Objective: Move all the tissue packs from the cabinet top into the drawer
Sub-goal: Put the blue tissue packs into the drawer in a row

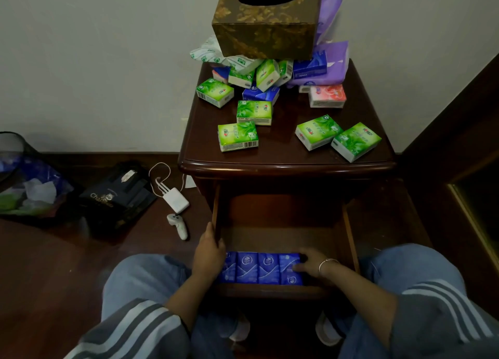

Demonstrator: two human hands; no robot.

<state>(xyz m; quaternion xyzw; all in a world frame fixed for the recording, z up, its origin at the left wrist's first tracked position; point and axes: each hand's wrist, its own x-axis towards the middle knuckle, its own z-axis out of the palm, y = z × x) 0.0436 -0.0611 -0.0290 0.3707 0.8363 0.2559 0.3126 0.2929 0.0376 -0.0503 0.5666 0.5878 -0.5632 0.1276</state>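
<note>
Both hands are in the drawer [349, 223]. The left hand [209, 253] curls over its left wall, and the right hand [310, 264] grips the last of four blue packs [259, 268] standing between them. It is best to squeeze the row leftward, keeping it upright against the front, so the space beyond the hands stays free. Well beyond and above, green packs [237, 136] lie scattered on the cabinet top [283, 156], not yet moved.

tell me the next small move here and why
Probably lift the right hand off the row of blue packs in the drawer and reach for the nearest green pack: the row looks settled, and many packs lie on the cabinet top.
</note>
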